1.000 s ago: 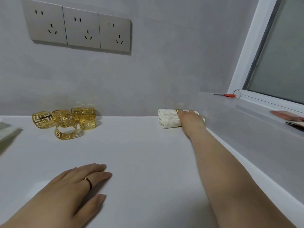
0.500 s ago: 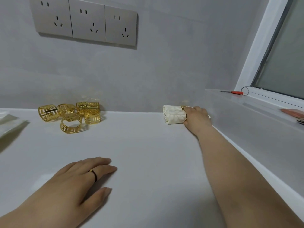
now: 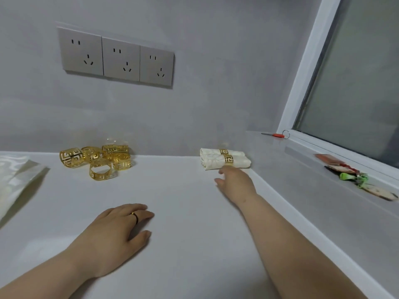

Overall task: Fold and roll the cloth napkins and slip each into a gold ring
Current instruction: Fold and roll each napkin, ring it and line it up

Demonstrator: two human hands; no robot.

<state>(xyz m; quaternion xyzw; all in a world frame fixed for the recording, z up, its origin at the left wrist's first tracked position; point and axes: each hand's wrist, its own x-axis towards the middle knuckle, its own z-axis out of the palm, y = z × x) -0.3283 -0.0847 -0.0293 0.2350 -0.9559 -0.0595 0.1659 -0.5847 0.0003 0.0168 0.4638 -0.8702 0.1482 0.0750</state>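
One big white surface point(image 3: 194, 212) carries everything. On the wall above it there are three sockets point(image 3: 121, 59) in a row. At the far left edge is some flat cloth point(image 3: 15, 178), cut off by the frame, so I can't tell how many pieces.

Back right, against the wall, are two rolled napkins point(image 3: 210, 162) lying side by side and touching, each one sitting in its own gold ring point(image 3: 228, 161). Back left there's a cluster of loose gold rings point(image 3: 102, 172). I count five, some leaning on each other.

The left hand point(image 3: 116, 231) lies palm down on the surface near me, fingers relaxed and holding nothing, with a thin band on one finger. The right hand point(image 3: 237, 182) is stretched out toward the front roll, fingers loosely spread and empty. Its fingertips are just beside the roll, and I can't tell if they actually touch.
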